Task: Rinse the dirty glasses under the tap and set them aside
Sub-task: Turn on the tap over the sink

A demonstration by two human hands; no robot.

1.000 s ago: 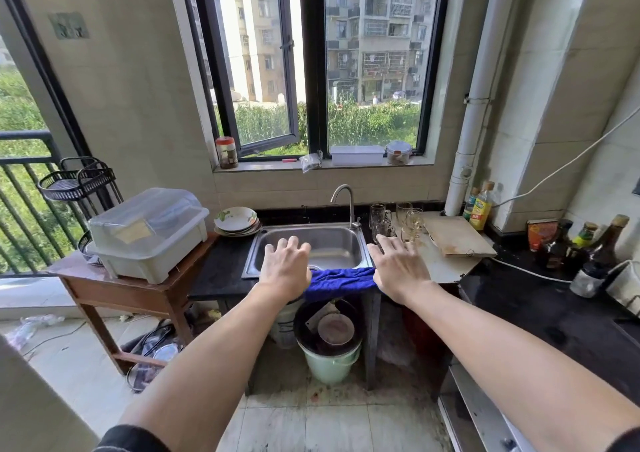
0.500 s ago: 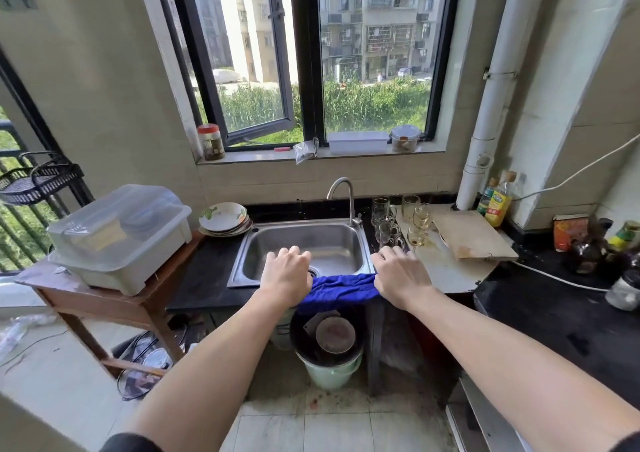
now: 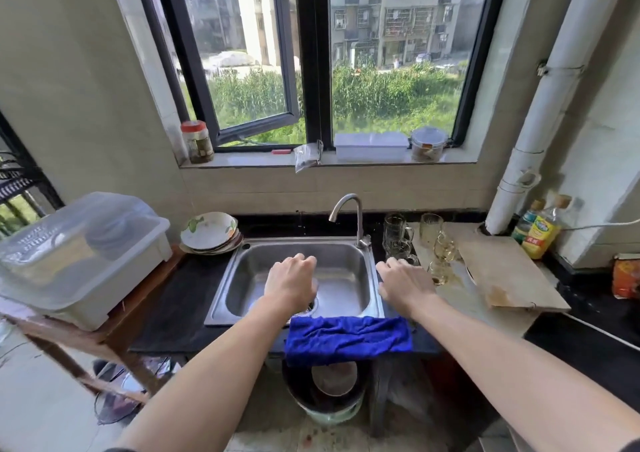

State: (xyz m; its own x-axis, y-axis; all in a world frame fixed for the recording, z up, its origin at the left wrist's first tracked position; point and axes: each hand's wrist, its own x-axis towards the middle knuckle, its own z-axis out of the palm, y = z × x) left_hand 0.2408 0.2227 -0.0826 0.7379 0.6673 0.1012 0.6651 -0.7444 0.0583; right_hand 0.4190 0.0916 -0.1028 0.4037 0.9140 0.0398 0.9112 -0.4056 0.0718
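Observation:
Several clear glasses [image 3: 398, 235] stand on the counter right of the steel sink [image 3: 242, 278], some with yellowish residue [image 3: 445, 247]. The curved tap [image 3: 348, 209] rises at the sink's back right corner, with no water running. My left hand [image 3: 291, 283] hovers over the basin, fingers loosely curled, holding nothing. My right hand [image 3: 405, 283] hovers above the sink's right rim, close in front of the nearest glasses, also holding nothing.
A blue cloth [image 3: 348, 339] hangs over the sink's front edge. Stacked plates [image 3: 209, 233] sit left of the sink, beside a lidded plastic dish rack [image 3: 79, 254]. A wooden board [image 3: 502, 271] and oil bottles [image 3: 540, 236] are at the right. A bucket [image 3: 329, 399] stands below.
Both hands left the blue cloth and moved forward, the left over the basin, the right toward the glasses. The camera came closer to the sink.

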